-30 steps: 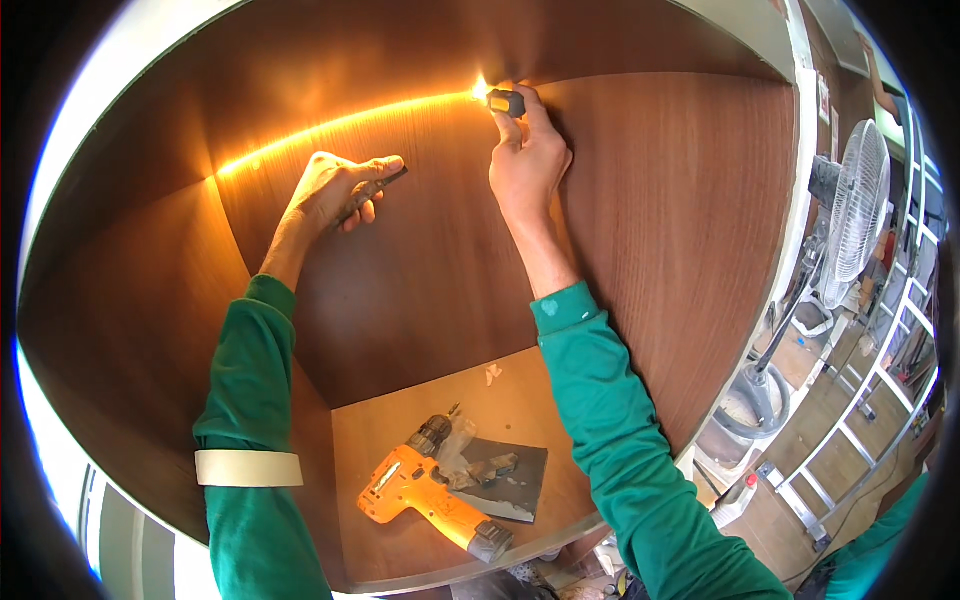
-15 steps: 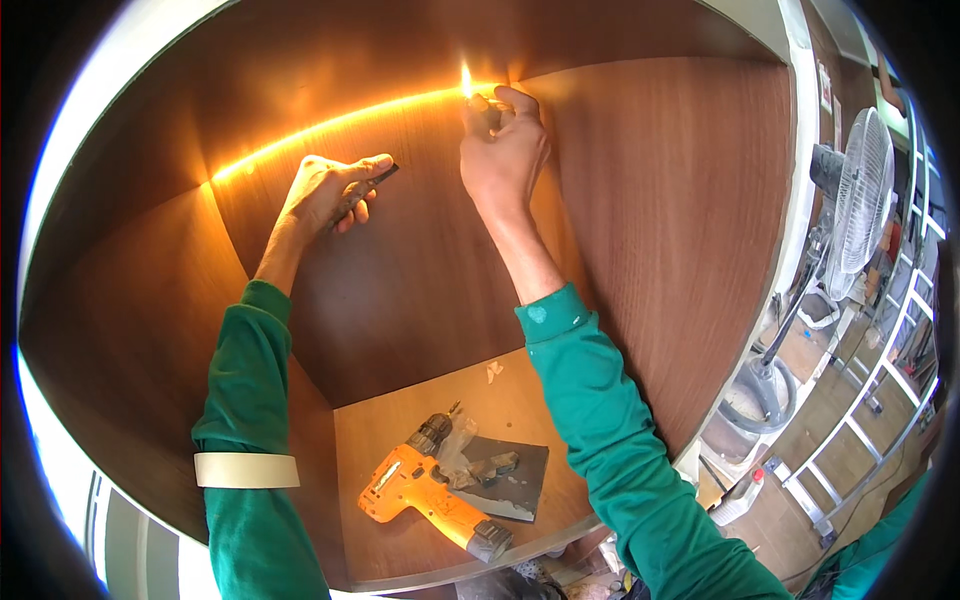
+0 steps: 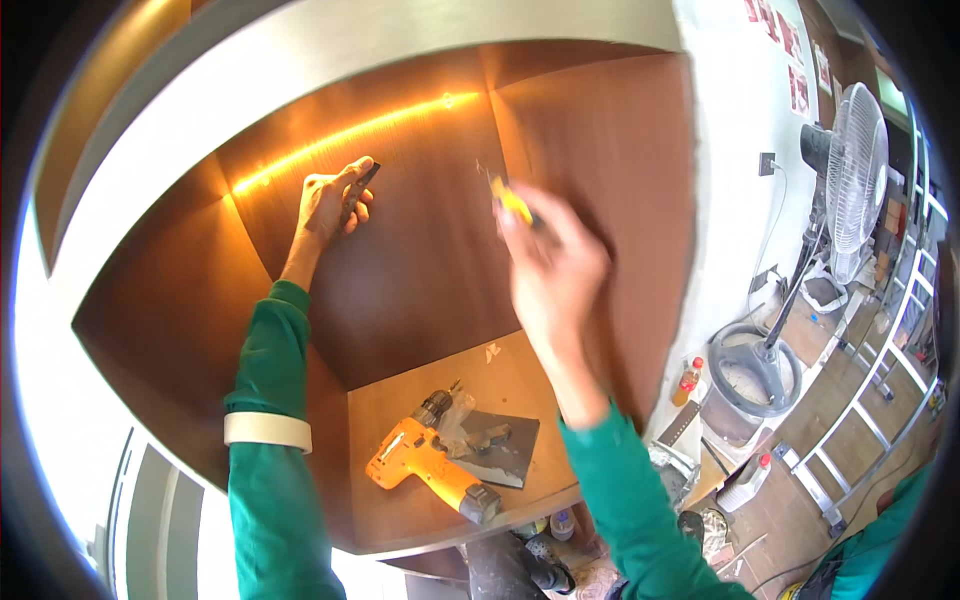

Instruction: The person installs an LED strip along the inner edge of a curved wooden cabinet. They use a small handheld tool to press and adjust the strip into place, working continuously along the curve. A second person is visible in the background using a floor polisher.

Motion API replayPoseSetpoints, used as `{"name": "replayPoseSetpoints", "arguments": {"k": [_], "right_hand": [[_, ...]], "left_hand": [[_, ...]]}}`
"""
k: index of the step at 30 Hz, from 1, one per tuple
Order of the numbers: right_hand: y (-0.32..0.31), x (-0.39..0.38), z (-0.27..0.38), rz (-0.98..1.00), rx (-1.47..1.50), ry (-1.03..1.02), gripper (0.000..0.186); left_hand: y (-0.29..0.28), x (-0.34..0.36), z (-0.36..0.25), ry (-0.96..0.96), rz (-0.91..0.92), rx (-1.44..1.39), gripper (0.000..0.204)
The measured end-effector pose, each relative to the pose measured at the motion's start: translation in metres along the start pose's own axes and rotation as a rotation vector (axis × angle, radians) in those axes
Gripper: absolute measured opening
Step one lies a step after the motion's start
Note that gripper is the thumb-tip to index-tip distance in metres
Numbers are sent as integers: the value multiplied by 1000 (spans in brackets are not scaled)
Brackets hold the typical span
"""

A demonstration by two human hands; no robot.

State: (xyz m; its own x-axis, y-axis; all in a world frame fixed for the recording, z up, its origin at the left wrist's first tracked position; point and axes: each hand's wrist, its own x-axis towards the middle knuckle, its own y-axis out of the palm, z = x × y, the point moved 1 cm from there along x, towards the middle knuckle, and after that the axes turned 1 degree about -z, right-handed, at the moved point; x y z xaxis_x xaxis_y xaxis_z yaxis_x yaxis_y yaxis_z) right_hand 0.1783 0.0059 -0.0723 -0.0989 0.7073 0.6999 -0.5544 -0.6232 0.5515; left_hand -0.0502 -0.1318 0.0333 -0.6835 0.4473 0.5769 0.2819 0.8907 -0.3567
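My left hand [image 3: 328, 203] is raised inside a brown wood-panelled cabinet [image 3: 400, 260], closed round a slim dark tool with a flat end [image 3: 360, 190]. A glowing strip light [image 3: 345, 145] runs along the top of the back panel, just above this hand. To the right, my right hand [image 3: 560, 265] is closed on a small yellow-and-black tool [image 3: 512, 203], its thin tip pointing up and left. Motion blurs this hand, and the tool's kind does not show. An orange cordless drill [image 3: 425, 465] lies on the cabinet floor below.
Beside the drill lie a dark flat sheet [image 3: 505, 460] and a clear plastic piece. Outside the cabinet at right stand a pedestal fan [image 3: 855, 180], a metal ladder [image 3: 860, 430], a bottle with a red cap [image 3: 687, 382] and a white jug [image 3: 745, 485].
My right hand has come down and away from the right end of the strip light, with the yellow-and-black tool in it. My left hand stays near the strip. The view has shifted.
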Motion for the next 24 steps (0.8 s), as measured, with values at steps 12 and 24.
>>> {"name": "replayPoseSetpoints", "arguments": {"k": [12,24], "right_hand": [[-337,-312,115,158,168,1310,15],[-446,-370,104,-211,-123,1571,9]], "left_hand": [[66,-34,-31,214,-12,646,57],[92,43,-41,519,43,1285,75]]}}
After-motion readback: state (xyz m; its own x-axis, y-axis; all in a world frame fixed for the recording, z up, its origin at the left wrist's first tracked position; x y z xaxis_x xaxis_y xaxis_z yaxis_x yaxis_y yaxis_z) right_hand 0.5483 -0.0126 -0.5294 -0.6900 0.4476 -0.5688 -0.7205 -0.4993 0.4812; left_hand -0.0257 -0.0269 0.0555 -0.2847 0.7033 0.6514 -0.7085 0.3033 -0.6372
